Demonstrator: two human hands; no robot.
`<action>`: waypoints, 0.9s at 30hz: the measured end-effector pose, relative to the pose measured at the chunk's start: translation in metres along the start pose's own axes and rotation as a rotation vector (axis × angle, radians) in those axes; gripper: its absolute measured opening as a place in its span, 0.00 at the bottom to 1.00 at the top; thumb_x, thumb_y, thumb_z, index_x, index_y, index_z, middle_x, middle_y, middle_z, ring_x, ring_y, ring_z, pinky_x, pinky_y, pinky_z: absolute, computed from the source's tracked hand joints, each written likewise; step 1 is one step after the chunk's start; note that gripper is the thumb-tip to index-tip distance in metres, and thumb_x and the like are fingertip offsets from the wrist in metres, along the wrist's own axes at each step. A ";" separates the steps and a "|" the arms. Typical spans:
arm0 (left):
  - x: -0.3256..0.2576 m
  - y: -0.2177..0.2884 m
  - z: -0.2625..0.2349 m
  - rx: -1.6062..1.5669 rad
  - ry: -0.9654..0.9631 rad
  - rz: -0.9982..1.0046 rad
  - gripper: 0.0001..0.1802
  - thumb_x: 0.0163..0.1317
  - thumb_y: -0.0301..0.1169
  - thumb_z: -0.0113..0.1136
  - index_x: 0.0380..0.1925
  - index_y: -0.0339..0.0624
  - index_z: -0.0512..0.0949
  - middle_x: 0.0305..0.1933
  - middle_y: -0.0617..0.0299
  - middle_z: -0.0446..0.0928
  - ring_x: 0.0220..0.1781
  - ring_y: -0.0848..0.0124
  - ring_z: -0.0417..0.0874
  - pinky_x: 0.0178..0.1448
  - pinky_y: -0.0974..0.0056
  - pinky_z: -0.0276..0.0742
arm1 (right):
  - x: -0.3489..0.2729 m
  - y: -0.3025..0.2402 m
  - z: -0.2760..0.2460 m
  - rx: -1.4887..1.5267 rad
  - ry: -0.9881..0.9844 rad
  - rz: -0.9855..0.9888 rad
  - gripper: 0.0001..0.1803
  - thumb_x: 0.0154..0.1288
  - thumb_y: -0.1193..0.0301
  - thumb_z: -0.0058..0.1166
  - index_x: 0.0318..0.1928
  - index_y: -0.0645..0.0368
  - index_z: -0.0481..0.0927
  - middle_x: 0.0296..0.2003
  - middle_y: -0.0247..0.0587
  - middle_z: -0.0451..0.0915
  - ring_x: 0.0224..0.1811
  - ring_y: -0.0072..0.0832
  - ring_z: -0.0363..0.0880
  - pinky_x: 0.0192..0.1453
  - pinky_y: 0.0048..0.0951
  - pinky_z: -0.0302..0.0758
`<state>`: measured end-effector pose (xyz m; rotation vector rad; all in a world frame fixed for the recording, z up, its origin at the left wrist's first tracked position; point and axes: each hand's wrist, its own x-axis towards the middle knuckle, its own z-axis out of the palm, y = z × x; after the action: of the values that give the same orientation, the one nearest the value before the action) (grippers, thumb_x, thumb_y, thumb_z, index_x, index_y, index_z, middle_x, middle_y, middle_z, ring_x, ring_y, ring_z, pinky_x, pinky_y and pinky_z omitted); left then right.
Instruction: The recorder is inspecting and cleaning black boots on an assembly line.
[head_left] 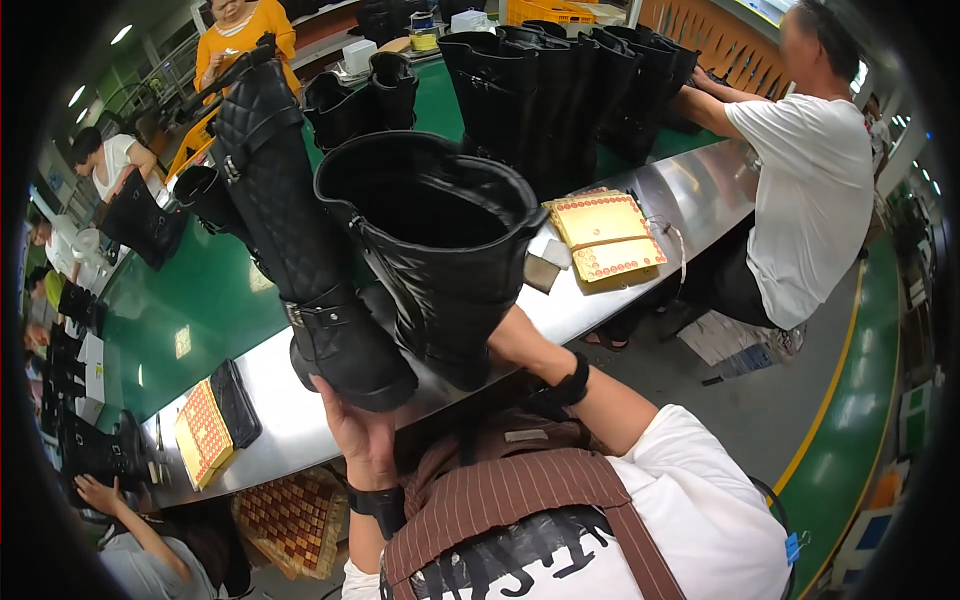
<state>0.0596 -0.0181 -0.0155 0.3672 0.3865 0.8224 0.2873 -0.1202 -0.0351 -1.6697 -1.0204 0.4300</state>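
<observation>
A black quilted boot [270, 170] is at the near edge of the desk [300, 440], toe toward the wearer, its shaft leaning left and far. Just right of it is a smooth-shafted black boot [430, 225], its wide top open. The left hand [362, 432] touches the quilted boot at the toe; whether it grips is unclear. The right hand [518, 338] is at the smooth boot's right side, its fingers hidden, so its hold cannot be told.

Both boots look fully made up, the quilted one with buckled straps in place. Handling seems partway, since both are at the hands; what is left cannot be told.

To the right are a grey block [543, 273] and a banded stack of yellow cards [605, 240]; on the left, another yellow stack [203, 435] beside a black pouch [236, 405]. More black boots [490, 95] stand farther off, near a co-worker in white [815, 200].
</observation>
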 end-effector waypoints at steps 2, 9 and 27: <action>-0.003 0.011 0.011 0.000 0.008 0.069 0.34 0.66 0.57 0.52 0.64 0.48 0.67 0.65 0.59 0.71 0.65 0.61 0.72 0.68 0.52 0.67 | 0.003 0.001 -0.026 -0.466 0.076 0.050 0.16 0.60 0.59 0.60 0.38 0.60 0.83 0.37 0.48 0.81 0.41 0.46 0.79 0.50 0.39 0.73; -0.011 0.057 0.051 0.161 0.045 0.416 0.32 0.72 0.51 0.45 0.65 0.39 0.65 0.66 0.54 0.69 0.66 0.61 0.72 0.70 0.57 0.66 | 0.009 0.053 -0.076 -1.016 0.253 -0.387 0.06 0.48 0.73 0.60 0.29 0.60 0.81 0.30 0.46 0.75 0.39 0.44 0.73 0.43 0.44 0.71; -0.072 0.106 0.068 0.361 0.231 1.045 0.44 0.65 0.32 0.61 0.73 0.39 0.45 0.62 0.51 0.65 0.58 0.67 0.71 0.62 0.64 0.69 | -0.029 -0.247 0.086 -0.307 -0.181 -1.085 0.10 0.56 0.69 0.64 0.28 0.54 0.73 0.18 0.33 0.70 0.21 0.30 0.73 0.28 0.29 0.66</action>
<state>-0.0205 -0.0178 0.1055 0.8428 0.5652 1.8343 0.1086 -0.0796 0.1540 -1.0917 -2.0017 -0.3194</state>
